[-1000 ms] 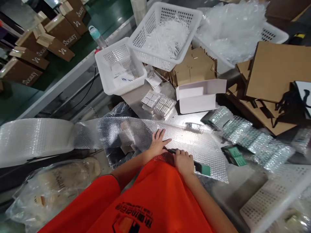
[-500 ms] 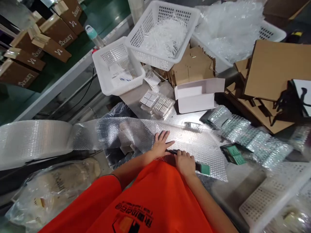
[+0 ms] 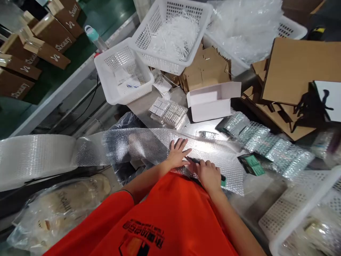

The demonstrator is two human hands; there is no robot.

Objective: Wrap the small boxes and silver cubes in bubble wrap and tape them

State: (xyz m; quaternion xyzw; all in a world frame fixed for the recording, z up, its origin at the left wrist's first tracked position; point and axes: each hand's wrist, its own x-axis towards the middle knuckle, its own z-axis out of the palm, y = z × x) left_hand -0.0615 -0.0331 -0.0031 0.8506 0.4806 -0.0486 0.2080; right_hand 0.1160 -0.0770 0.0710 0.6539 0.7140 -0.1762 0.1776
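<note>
My left hand (image 3: 178, 155) lies spread on a sheet of bubble wrap (image 3: 157, 144), pressing it against the table. My right hand (image 3: 209, 175) is closed around a slim black utility knife (image 3: 195, 161), whose tip points toward my left hand; its blade is too small to make out. Beside the right wrist, the edge of a dark and green box (image 3: 223, 183) shows, mostly hidden by the hand. The sheet runs left to a big roll of bubble wrap (image 3: 37, 156). Right of it sits another green and black box (image 3: 253, 165).
Several bubble-wrapped packs (image 3: 274, 147) line the right side. Behind the sheet are small wrapped packs (image 3: 170, 113) and an open white box (image 3: 211, 106). White baskets (image 3: 125, 96) stand at the back, with flat cardboard (image 3: 301, 71) at right. Another white basket (image 3: 279, 209) is at lower right.
My right hand and the knife have moved slightly away from my body, and the knife is tilted more. The left hand stays spread on the bubble wrap. The view has shifted a little.
</note>
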